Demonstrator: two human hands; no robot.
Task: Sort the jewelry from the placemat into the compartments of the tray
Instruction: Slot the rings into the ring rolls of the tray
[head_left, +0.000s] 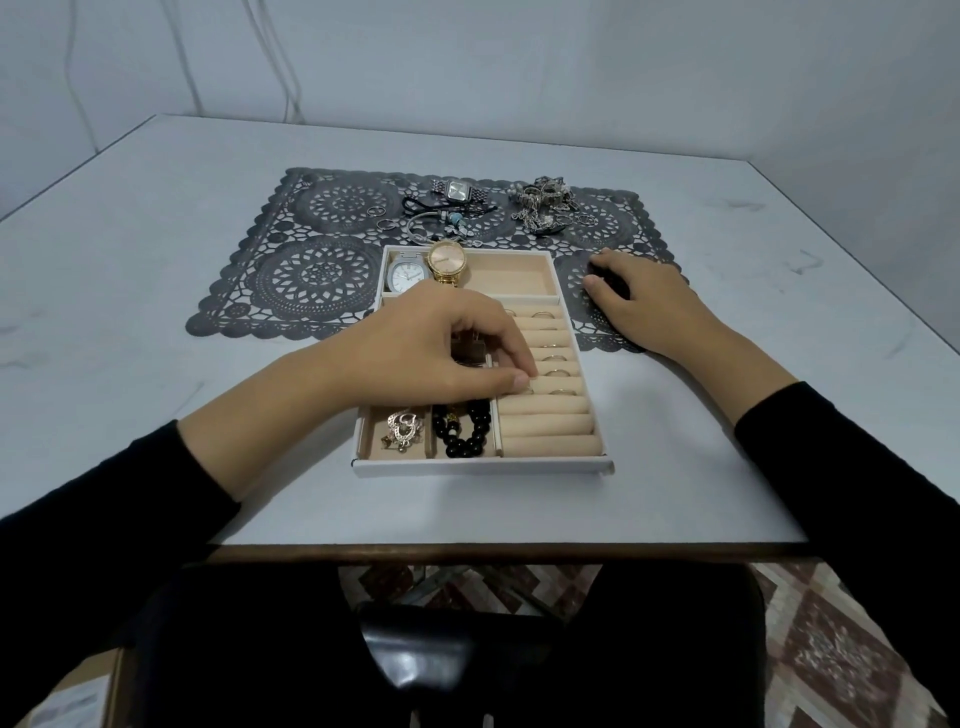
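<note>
Ring (528, 388) pinched in left hand (436, 343) at tray (483, 466) rolls; right hand (644, 296) relaxed on placemat (311, 270)

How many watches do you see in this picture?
3. A square watch lies on the placemat; a white-faced watch and a gold watch sit in the tray's far left compartment. The left hand may hide another.

On my feed, the tray (483, 465) sits mid-table (156, 338), its far end on the placemat (311, 270). Two watches (408, 274) lie in its far-left compartment, charms (401, 428) near-left, a bead bracelet (462, 430) beside them, and ring rolls (550, 415) along the right. Behind the tray on the placemat are a third watch (458, 190), loose rings (379, 215) to its left and a chain heap (545, 205) to its right. My left hand (441, 348) pinches a ring (529, 388) at the rolls. My right hand (639, 296) rests on the placemat, right of the tray.
</note>
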